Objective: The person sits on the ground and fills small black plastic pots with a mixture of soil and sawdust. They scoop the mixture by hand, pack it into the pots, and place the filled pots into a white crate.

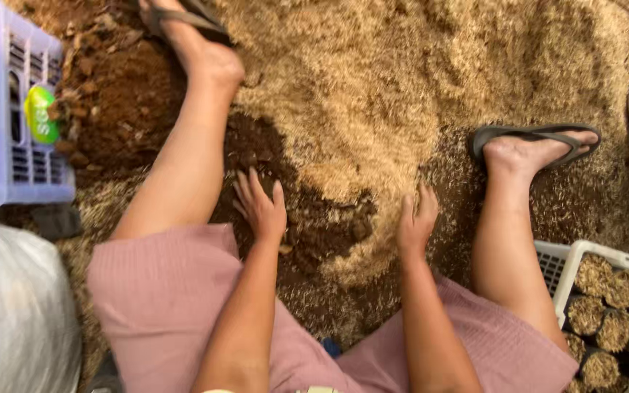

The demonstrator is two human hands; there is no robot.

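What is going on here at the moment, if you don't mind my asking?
A seated person works a heap on the ground with bare hands. The left hand presses flat into dark soil, and the right hand digs into the pale husk pile at its edge. A white crate of filled dark pots sits at their right, a lilac crate at their left.

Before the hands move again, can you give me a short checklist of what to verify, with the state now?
1. Left hand flat on the dark soil, fingers spread: ok.
2. Right hand on the pale husk pile: ok.
3. Either hand gripping a tool: no, both bare.
4. White crate of filled pots beside the right leg: ok.
5. Purple crate beside the left leg: ok.
6. Contents of the purple crate: cannot tell.
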